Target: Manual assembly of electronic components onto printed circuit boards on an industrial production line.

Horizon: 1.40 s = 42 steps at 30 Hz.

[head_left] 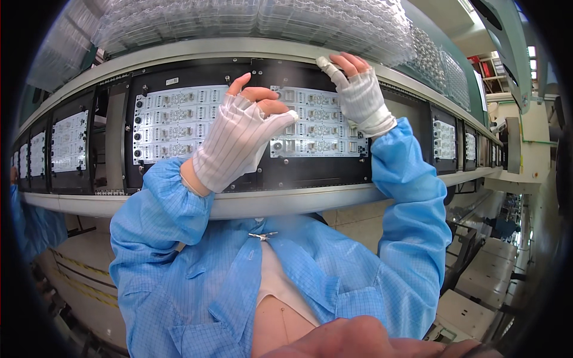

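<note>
The white rectangular circuit-board panel [322,130], long axis left-to-right, lies between the loosely curled left hand [237,136], overlapping its left end, and the right hand [365,100]; whether either grips, I cannot tell.

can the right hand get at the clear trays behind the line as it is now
Probably yes: the right hand is close to the far rail, the trays sit just beyond it, and nothing but that low rail seems to lie between.
</note>
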Motion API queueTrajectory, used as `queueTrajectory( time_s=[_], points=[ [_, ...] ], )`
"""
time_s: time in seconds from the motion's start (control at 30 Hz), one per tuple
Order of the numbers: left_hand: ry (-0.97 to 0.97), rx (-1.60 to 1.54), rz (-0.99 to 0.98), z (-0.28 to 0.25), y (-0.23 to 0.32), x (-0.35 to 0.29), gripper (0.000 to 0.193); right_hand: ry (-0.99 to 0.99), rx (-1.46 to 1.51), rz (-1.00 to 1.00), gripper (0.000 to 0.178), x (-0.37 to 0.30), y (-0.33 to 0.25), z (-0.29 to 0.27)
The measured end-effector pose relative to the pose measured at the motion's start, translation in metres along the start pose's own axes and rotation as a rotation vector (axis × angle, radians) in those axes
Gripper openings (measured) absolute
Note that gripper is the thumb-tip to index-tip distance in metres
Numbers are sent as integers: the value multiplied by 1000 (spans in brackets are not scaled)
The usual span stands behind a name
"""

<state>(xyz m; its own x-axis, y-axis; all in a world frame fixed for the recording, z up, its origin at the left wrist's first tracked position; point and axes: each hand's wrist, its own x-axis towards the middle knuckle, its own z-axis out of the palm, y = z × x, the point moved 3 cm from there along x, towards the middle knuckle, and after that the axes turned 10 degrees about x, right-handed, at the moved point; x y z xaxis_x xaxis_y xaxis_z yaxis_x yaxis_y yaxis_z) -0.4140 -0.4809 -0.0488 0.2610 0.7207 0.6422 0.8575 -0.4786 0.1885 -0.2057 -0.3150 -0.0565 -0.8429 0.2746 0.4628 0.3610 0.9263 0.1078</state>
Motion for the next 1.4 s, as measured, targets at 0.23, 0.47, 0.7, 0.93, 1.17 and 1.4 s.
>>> queueTrajectory(
  time_s=[0.23, 0.47, 0.7, 0.93, 1.17, 1.4],
  points=[
    [19, -19, 1, -1, 0, 0, 40, 103, 73, 38, 65, -6, -20, -19],
    [34, 9, 6, -6, -2, -1, 40, 87, 90, 65, 72, -17, -33, -27],
    [138, 125, -51, -19, -4, 6, 40, 210, 234, 141, 75, -1, -26, -34],
    [248, 156, -168, -37, -18, 4, 39, 206, 134, 21, 55, 46, -100, 0],
    [316, 137, -216, -45, -25, 6, 41, -77, 299, 130, 50, 79, -81, 1],
    [314, 121, -196, -40, -27, 4, 42, 140, 110, -67, 49, 74, -80, 27]
  ],
)
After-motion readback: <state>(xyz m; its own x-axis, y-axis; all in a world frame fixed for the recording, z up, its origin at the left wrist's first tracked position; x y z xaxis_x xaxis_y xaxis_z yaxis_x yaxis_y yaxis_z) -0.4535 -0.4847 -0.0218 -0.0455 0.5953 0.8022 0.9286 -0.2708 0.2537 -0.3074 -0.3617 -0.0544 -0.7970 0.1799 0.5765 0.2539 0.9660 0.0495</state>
